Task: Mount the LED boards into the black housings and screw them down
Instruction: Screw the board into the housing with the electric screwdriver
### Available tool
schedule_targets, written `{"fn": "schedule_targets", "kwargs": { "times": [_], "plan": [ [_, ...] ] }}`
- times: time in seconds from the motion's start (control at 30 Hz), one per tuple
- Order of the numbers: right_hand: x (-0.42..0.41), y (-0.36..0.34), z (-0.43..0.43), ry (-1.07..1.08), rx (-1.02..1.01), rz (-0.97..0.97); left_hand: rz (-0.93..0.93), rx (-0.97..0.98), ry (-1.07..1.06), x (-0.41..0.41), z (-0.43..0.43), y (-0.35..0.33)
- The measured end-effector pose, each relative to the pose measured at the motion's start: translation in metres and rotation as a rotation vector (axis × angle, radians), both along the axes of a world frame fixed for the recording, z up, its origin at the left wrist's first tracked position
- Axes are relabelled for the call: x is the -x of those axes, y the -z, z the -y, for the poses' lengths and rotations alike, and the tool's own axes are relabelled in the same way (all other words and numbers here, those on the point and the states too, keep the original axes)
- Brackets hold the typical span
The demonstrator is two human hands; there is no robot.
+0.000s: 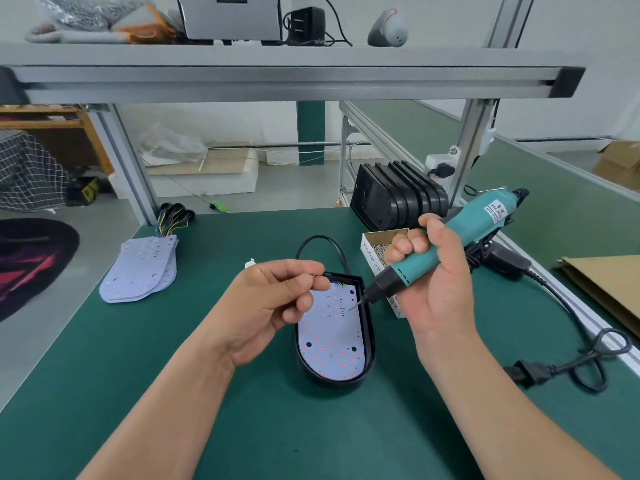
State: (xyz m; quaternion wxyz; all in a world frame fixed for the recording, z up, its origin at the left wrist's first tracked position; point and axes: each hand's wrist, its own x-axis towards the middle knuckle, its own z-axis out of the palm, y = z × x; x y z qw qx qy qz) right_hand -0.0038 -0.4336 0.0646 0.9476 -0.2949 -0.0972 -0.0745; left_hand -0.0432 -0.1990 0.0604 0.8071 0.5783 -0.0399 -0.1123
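At centre of the matte green surface (207, 393), the oval black housing (370, 344) contains a flat white LED board (332, 341). The right hand (436, 282) wraps its fingers round the teal screwdriver (460, 233), bit tip at the board's 1 o'clock edge. The left hand (270, 299) pinches a small metal part (313, 276) at 11 o'clock.
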Motion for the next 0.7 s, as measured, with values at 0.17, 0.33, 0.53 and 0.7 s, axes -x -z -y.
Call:
{"fn": "schedule_targets", "kwargs": {
  "times": [0.17,0.33,0.53,0.7],
  "plan": [
    [0.007,-0.008,0.0,-0.012,-0.052,0.032,0.058,-0.094,0.049,0.005,0.006,-0.002],
    [0.012,-0.018,0.001,-0.023,-0.1,0.073,0.116,-0.239,0.042,0.011,0.015,-0.003],
    [0.015,-0.021,0.0,-0.006,-0.101,0.088,0.134,-0.346,0.052,0.013,0.016,-0.001],
    [0.015,-0.019,-0.003,0.004,-0.079,0.077,0.143,-0.372,0.069,0.016,0.02,-0.001]
  ]
}}
